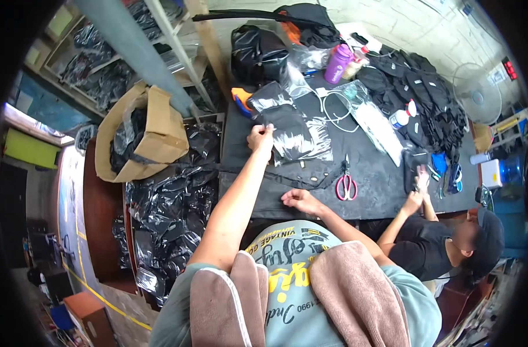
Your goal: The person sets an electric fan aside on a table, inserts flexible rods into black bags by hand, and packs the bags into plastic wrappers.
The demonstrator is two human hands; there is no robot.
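Observation:
On the black worktable [240, 153], my left hand [259, 140] reaches forward, its fingers closed on the near-left edge of a black folded item in a clear plastic bag [293, 134]. Glare off the plastic hides what kind of item it is. My right hand [301, 201] hovers by the table's front edge, fingers loosely bent and apart, holding nothing. Beyond it lies a black strap [267, 176]. Scissors with pinkish-red handles [346, 188] rest to the right of that hand. A few small light pieces [315, 176] are scattered between the bag and the strap.
An orange and blue tape dispenser [241, 102] and a purple bottle [338, 65] stand farther back. Black goods [426, 92] are heaped at the right. A co-worker [429, 246] handles a black item there. Left are an open cardboard box [166, 130] and bagged black items [174, 202].

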